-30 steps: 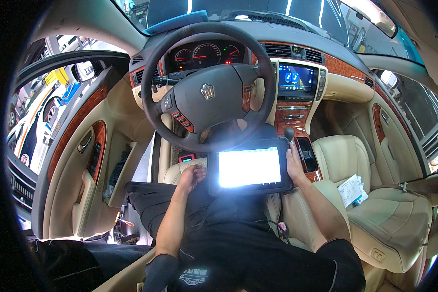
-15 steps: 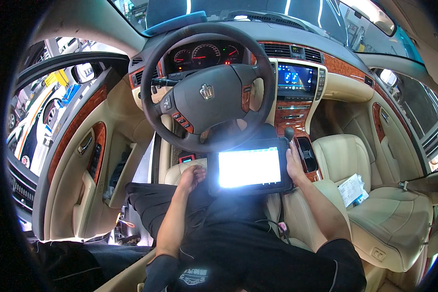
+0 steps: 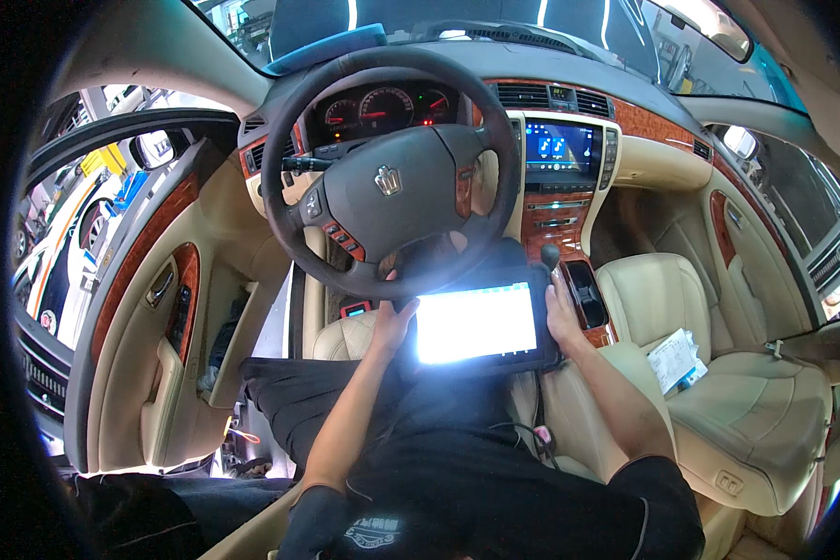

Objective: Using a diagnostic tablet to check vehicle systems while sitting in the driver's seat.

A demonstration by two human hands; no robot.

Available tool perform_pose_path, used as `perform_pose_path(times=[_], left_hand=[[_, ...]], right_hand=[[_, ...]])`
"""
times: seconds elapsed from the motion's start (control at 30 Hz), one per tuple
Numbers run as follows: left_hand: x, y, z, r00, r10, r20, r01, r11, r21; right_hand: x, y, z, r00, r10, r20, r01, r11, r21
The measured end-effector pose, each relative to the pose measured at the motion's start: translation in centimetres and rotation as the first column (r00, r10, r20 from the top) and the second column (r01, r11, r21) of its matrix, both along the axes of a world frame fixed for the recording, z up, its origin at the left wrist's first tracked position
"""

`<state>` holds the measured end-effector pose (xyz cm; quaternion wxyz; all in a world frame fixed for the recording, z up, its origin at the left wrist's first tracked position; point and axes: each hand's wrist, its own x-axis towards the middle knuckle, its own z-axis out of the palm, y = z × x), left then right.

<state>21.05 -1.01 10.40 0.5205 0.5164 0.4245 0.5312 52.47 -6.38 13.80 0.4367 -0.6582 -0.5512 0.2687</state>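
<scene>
A thick black-cased tablet (image 3: pixel 476 364) rests over my lap below the steering wheel, its screen glaring bright white so that little on it can be read. My left hand (image 3: pixel 392 327) grips the tablet's left edge, thumb on the front frame and the other fingers mostly hidden behind. On the opposite side my right hand (image 3: pixel 561 315) holds the right edge, close to the gear lever (image 3: pixel 550 255). The steering wheel (image 3: pixel 390 177) stands just above the tablet's top edge.
At the left the driver's door (image 3: pixel 173 308) hangs open. A lit dashboard screen (image 3: pixel 560 147) shows blue icons. Papers (image 3: pixel 677 362) lie on the beige passenger seat (image 3: pixel 747 425). A small red-and-black device (image 3: pixel 355 309) sits below the wheel, and a cable (image 3: pixel 543 437) runs beside my right hip.
My left hand has moved right and up, from loosely curled beside the tablet to gripping its left edge. My right hand stays on the right edge. The view has shifted slightly.
</scene>
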Motion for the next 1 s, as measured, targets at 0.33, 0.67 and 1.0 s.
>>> perform_pose_path(times=[0.33, 0.67, 1.0], left_hand=[[-0.1, 0.0, 0.0, 0.989, 0.011, -0.148, -0.011, 1.000, 0.006], [-0.5, 0.9, -2.9, 0.999, -0.019, 0.046, 0.020, 1.000, -0.007], [-5.2, -0.8, -1.2, 0.980, 0.121, 0.159, -0.058, 0.934, -0.352]], right_hand=[[-0.4, -0.2, 1.0, 0.999, 0.021, -0.047, -0.021, 1.000, -0.002], [-0.1, 0.0, 0.4, 0.999, 0.013, -0.031, -0.014, 1.000, -0.023], [0.3, 0.0, -0.1, 1.000, 0.013, 0.014, -0.013, 1.000, 0.002]])
